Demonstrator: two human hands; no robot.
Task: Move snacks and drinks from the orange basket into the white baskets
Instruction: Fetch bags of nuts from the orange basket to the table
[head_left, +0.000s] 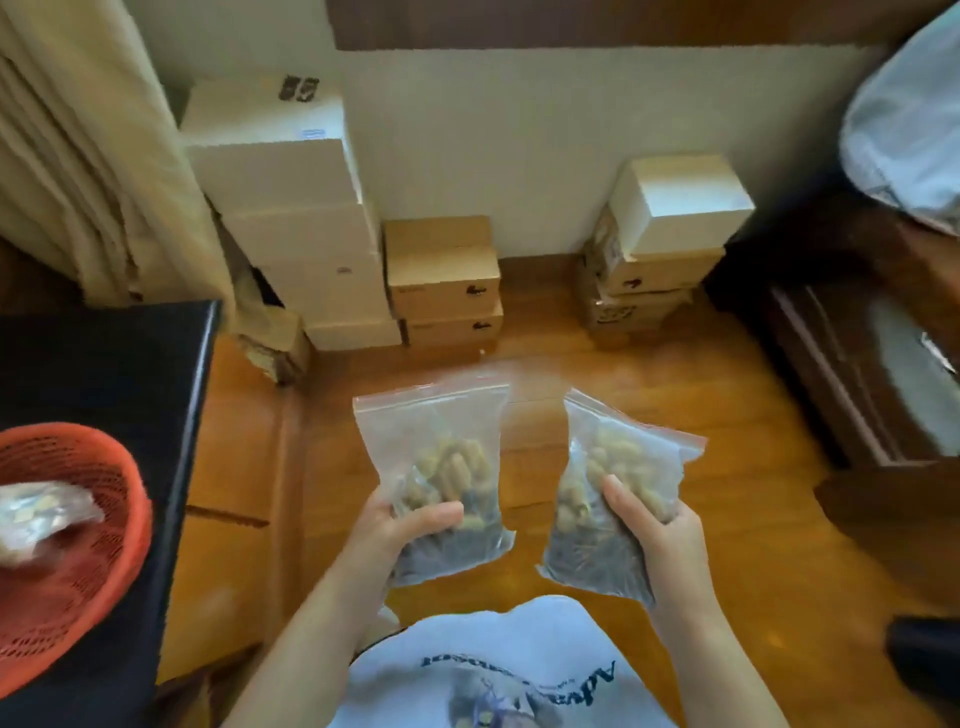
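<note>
I hold two clear zip bags of tan snack pieces upright over the wooden floor. My left hand (410, 525) grips the lower part of the left snack bag (436, 452). My right hand (657, 530) grips the right snack bag (613, 467), thumb across its front. The orange basket (104, 551) sits at the far left on a black surface, with another clear snack packet (36, 514) lying inside it. No white basket is in view.
The black table (114, 374) fills the left side. Stacked white boxes (291, 208) and brown cardboard boxes (441, 275) line the far wall, with another stack (660, 244) to the right. Dark wooden furniture (857, 364) stands at the right. A beige curtain (78, 156) hangs at the left.
</note>
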